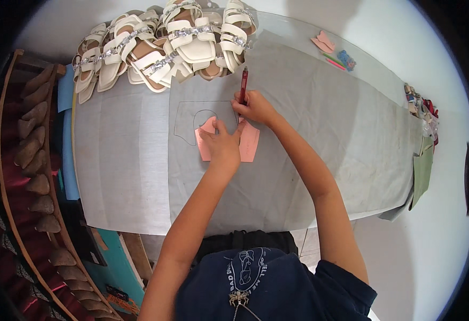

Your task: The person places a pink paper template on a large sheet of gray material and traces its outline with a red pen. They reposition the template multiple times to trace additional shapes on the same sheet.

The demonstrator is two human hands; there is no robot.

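A pink pattern piece [249, 143] with a curved cut-out lies on a sheet of grey material [202, 198]. My left hand [223, 143] presses it down, fingers spread on its surface and hiding its middle. My right hand [257, 108] is closed round a red pen [244, 85], held upright. The pen's tip is hidden behind my fingers, close to the pattern's upper right edge. Thin dark outlines [180, 119] are drawn on the grey sheet, to the left of and above the pink piece.
White strappy sandals with shiny stones [191, 40] are heaped along the table's back left. Pink cut pieces [323, 41], coloured pencil-like sticks [333, 61] and a small blue bundle [346, 60] lie at the back right. A wooden rack of shoe lasts [39, 183] stands at the left.
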